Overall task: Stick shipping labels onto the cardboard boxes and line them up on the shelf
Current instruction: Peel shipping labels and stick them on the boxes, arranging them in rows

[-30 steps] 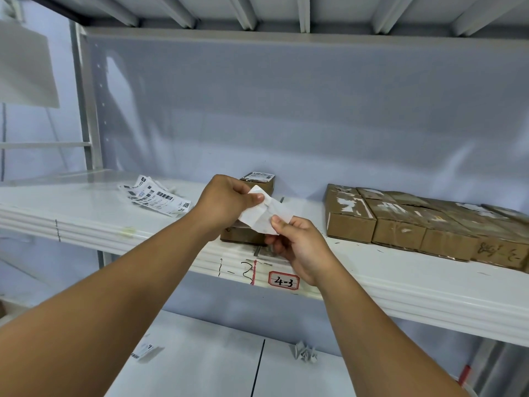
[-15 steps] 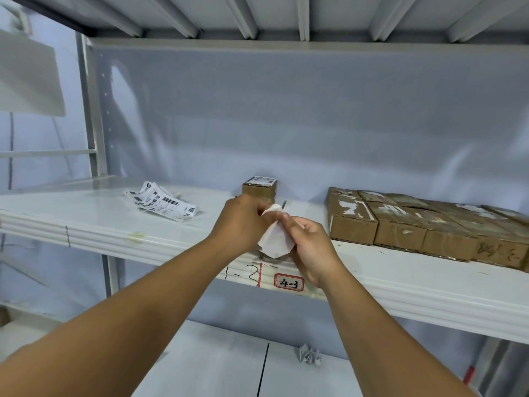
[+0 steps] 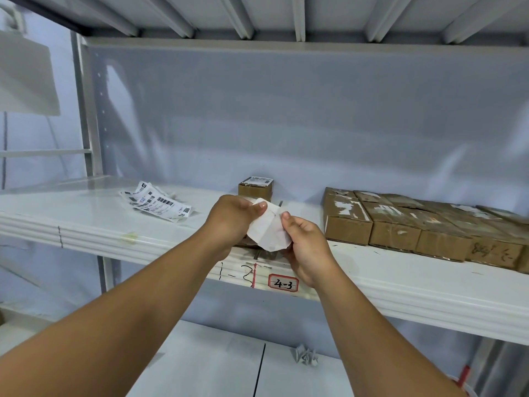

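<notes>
Head view: white shelf point(image 3: 86, 213) (tagged 4-3) carries cardboard boxes point(image 3: 395, 224)

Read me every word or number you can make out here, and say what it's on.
"4-3": red-bordered tag on the shelf edge.
"1-2", roughly: pen marks beside it.
Loose labels, small box's label: print too small.
Scribble on a carton: illegible.
Held white sheet: nothing legible showing.

White label point(image 3: 269, 229) above shelf point(image 3: 86, 216), brown boxes point(image 3: 400, 227) rightward.
</notes>
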A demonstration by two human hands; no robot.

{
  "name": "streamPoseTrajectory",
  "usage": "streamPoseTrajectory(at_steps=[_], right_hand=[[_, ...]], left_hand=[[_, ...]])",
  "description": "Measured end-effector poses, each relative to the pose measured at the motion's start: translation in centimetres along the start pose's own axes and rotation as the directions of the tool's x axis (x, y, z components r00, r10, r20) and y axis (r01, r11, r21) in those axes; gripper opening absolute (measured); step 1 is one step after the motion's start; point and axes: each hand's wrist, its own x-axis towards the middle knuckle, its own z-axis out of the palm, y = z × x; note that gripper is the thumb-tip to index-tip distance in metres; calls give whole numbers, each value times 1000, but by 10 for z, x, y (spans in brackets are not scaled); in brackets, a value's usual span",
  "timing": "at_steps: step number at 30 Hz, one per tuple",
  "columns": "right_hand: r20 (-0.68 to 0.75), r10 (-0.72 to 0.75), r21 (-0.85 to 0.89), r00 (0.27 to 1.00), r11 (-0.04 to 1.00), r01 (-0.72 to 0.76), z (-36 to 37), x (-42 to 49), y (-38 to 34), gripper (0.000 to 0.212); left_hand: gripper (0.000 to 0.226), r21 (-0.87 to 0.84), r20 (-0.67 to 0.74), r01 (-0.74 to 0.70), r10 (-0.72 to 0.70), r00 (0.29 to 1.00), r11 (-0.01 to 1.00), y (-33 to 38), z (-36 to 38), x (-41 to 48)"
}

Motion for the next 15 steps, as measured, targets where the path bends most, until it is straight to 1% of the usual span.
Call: streamPoseTrajectory(at_steps=[2, 4, 6, 9, 15], right_hand=[[-14, -7, 2, 1000, 1000, 7, 2, -2, -2, 30], [-28, -25, -18, 999, 1000, 24, 2, -2, -2, 29], [-32, -35, -56, 999, 998, 33, 3, -2, -2, 27], [-37, -33, -104, 999, 994, 29, 3, -2, 0, 25], [-36, -8, -71, 999, 997, 5, 5, -1, -1, 22]], left_hand=[[27, 34, -31, -15, 16, 999, 999, 1, 2, 0], [32, 110, -74, -54, 62, 995, 992, 0, 2, 0], [30, 163, -102, -89, 106, 989, 983, -2, -1, 2], [28, 184, -119, -106, 129, 985, 977, -6, -6, 4], [22, 184, -126, -101, 126, 984, 978, -6, -9, 6]])
